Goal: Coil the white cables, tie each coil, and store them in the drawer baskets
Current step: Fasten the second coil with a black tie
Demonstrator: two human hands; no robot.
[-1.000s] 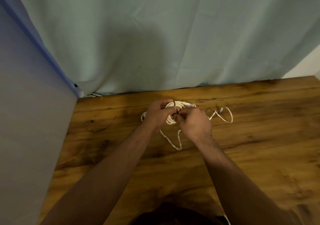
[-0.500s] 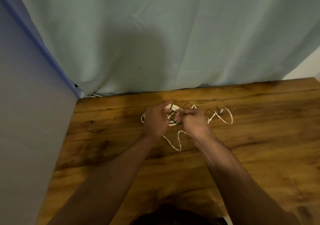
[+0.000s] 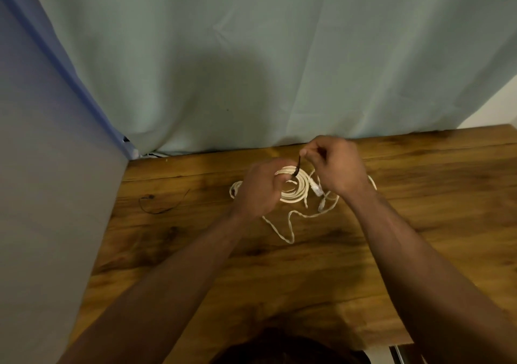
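Note:
A white cable coil [image 3: 297, 193] lies on the wooden table [image 3: 307, 279] near its back edge. My left hand [image 3: 260, 188] grips the coil's left side. A black tie [image 3: 298, 166] is wrapped round the coil's top, and my right hand [image 3: 337, 167] pinches its free end and holds it up and to the right. Loose white cable [image 3: 282, 230] trails from the coil toward me, with clear plugs [image 3: 316, 190] beside the coil under my right hand. More loose cable loops out behind both hands, partly hidden.
A second thin black tie [image 3: 156, 204] lies on the table at the left. A pale green curtain [image 3: 251, 55] hangs along the table's back edge, and a grey-blue panel [image 3: 42, 195] closes the left side. No drawer or basket is in view.
My right hand has risen and moved back to the right, drawing the black tie's end away from the coil. The left hand has stayed on the coil.

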